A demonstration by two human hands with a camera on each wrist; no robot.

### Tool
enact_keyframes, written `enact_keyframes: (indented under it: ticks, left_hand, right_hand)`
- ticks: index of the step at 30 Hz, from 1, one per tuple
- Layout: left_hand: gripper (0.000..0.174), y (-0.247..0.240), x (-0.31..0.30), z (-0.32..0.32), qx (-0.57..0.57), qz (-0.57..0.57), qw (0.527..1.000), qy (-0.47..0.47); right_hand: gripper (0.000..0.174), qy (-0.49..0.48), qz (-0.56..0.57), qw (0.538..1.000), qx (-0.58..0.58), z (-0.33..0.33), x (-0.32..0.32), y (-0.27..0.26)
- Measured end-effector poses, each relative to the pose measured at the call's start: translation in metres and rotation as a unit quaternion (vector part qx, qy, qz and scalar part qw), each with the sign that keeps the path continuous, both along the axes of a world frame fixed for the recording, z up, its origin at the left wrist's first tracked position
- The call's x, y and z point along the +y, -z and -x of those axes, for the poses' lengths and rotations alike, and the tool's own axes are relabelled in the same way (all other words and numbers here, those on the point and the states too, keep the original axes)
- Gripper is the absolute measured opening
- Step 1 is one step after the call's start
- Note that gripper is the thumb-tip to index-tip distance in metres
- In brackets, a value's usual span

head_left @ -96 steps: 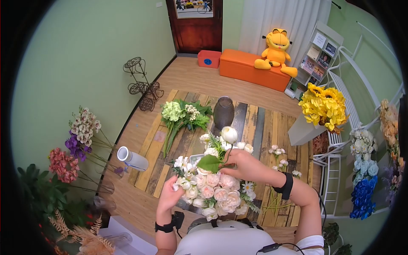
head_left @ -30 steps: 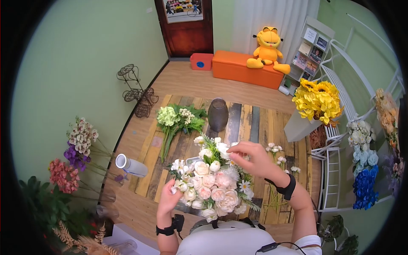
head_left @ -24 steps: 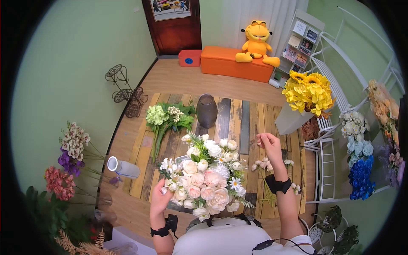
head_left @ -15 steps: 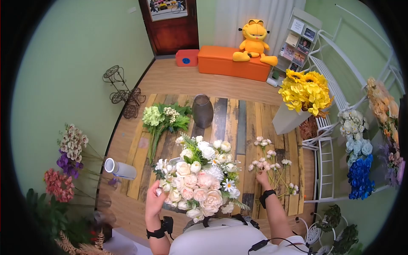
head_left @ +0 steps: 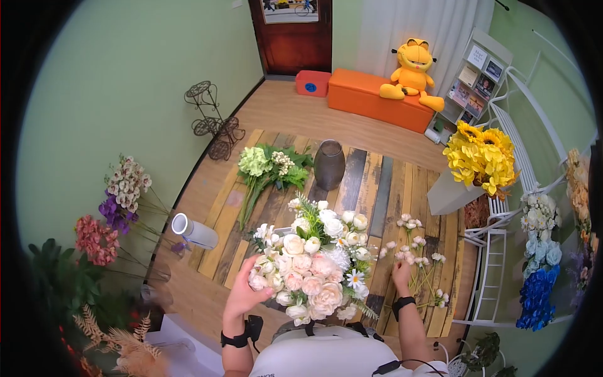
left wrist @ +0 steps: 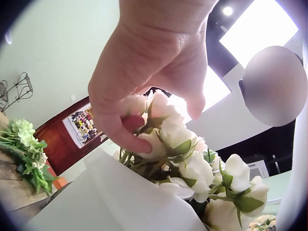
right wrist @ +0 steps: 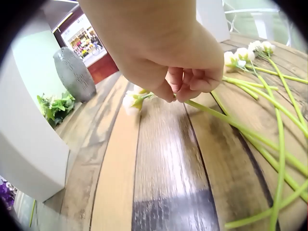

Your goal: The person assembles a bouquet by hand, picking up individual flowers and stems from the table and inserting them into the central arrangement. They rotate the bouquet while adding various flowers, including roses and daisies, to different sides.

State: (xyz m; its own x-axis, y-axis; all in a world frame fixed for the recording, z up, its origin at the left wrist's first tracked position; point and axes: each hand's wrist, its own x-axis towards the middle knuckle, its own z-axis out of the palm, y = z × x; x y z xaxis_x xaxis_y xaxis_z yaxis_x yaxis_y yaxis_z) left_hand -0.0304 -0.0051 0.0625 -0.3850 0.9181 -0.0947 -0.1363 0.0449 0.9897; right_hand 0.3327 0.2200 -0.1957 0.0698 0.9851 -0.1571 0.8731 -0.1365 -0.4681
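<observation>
The left hand (head_left: 242, 295) curls its fingers round the bouquet (head_left: 314, 264) by its outer blooms to steady it upright, while the right hand (head_left: 401, 273) pinches a loose stem (right wrist: 231, 118) lying flat on the table (right wrist: 159, 163), just behind its white bud (right wrist: 129, 101).

A: The head view is bright and even, with hardly a shadow on the wooden surface (head_left: 377, 188). It has a round black border, though, and the walls bow at the rim.

B: The left wrist view is backlit. The ceiling panel (left wrist: 257, 29) is blown out white, so the left hand (left wrist: 149, 77) goes dark and the bouquet (left wrist: 178, 139) glows at its petal edges. A smeared oval sits upper right.

A: And the right wrist view?

B: Soft daylight, a pale sheen on the planks. The right hand (right wrist: 154, 48) is close and slightly soft, the stem (right wrist: 216, 113) is sharp, and the corners are dark.
</observation>
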Motion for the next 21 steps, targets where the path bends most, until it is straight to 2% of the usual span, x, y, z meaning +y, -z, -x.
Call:
enact_keyframes:
  ticks: [3, 4, 6, 8, 9, 11, 12, 14, 15, 17, 19, 20, 21]
  left_hand:
    - [0.102, 0.000, 0.000, -0.003, 0.132, 0.001, 0.991, 0.010]
    - [0.102, -0.003, 0.000, -0.006, 0.132, 0.002, 0.991, 0.007]
    - [0.107, -0.012, 0.002, -0.014, 0.234, 0.007, 0.972, -0.003]
    - [0.108, -0.015, 0.002, -0.019, 0.255, 0.013, 0.967, -0.010]
    - [0.107, -0.021, 0.002, -0.022, 0.277, 0.025, 0.960, -0.022]
    - [0.105, -0.022, 0.001, -0.025, 0.299, 0.035, 0.953, -0.033]
    - [0.104, -0.020, -0.001, -0.025, 0.300, 0.036, 0.953, -0.041]
    - [0.103, -0.019, -0.002, -0.027, 0.300, 0.034, 0.952, -0.048]
    - [0.097, -0.021, -0.003, -0.030, 0.330, 0.034, 0.942, -0.059]
    - [0.091, -0.027, -0.005, -0.035, 0.360, 0.032, 0.930, -0.068]
    - [0.072, -0.034, -0.006, -0.041, 0.429, -0.013, 0.895, -0.126]
    - [0.072, -0.038, -0.007, -0.043, 0.429, -0.014, 0.895, -0.125]
    - [0.062, -0.043, -0.008, -0.046, 0.491, -0.065, 0.864, -0.090]
  right_hand:
    - [0.009, -0.010, -0.190, 0.969, 0.155, -0.002, 0.015, -0.055]
    - [0.010, 0.006, -0.237, 0.953, 0.190, 0.001, 0.019, -0.082]
    - [0.012, 0.023, -0.283, 0.920, 0.269, -0.007, 0.029, -0.116]
    - [0.011, 0.071, -0.250, 0.881, 0.395, -0.015, 0.032, -0.160]
    - [0.011, 0.070, -0.252, 0.881, 0.395, -0.011, 0.030, -0.187]
    - [0.010, 0.095, -0.318, 0.765, 0.553, 0.004, 0.018, -0.238]
    - [0.010, 0.094, -0.320, 0.764, 0.552, 0.007, 0.012, -0.257]
    - [0.009, 0.042, -0.324, 0.675, 0.662, 0.014, 0.001, -0.288]
    - [0.010, 0.028, -0.328, 0.653, 0.682, 0.020, -0.005, -0.302]
    - [0.011, 0.009, -0.331, 0.635, 0.698, 0.030, -0.017, -0.321]
    - [0.012, -0.009, -0.334, 0.616, 0.713, 0.041, -0.027, -0.337]
    - [0.012, -0.018, -0.330, 0.618, 0.714, 0.048, -0.032, -0.345]
    - [0.012, -0.028, -0.325, 0.619, 0.714, 0.055, -0.037, -0.349]
